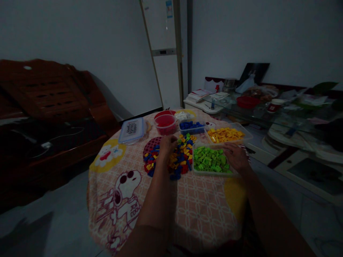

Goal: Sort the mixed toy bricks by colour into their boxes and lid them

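Observation:
Mixed red, blue, yellow and green toy building blocks point(182, 162) lie in a loose pile on the round table. My left hand point(167, 145) is over the far part of this pile, its fingers closed together at the tips. A green block shows right by the fingertips, but whether they grip it is too dark to see. At the right, a clear plastic box point(211, 174) is filled with green blocks point(210, 159). My right hand point(237, 157) lies over that box's right side, fingers stretched out across the rim towards the green blocks.
Behind the pile stand a round tub with red contents point(165, 125), a box of blue blocks point(191, 125) and a box of yellow blocks point(226, 135). A lidded container point(131, 130) sits at the left. A cluttered glass-topped cabinet point(257, 116) stands beyond the table.

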Demonstrator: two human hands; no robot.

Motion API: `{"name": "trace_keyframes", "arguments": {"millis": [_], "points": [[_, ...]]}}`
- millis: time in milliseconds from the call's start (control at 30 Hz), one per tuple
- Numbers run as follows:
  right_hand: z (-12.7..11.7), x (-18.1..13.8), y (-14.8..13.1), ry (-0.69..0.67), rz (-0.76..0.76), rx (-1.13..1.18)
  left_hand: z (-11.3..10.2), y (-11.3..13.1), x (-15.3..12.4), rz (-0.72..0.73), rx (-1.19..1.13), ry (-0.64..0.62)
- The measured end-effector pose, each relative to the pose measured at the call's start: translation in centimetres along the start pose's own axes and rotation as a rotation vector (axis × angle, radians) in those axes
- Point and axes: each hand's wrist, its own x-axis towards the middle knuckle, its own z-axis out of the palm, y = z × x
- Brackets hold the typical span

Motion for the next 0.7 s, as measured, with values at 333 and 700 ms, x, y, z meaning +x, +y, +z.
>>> {"name": "trace_keyframes", "arguments": {"millis": [333,700], "points": [[0.0,-0.1,-0.1,0.008,0.001,0.003,3.8,6.5,-1.1,0.283,0.008,-0.222],[0.0,0.1,0.2,-0.006,0.005,0.006,0.9,3.0,-0.4,0.109,0.098,-0.09]]}}
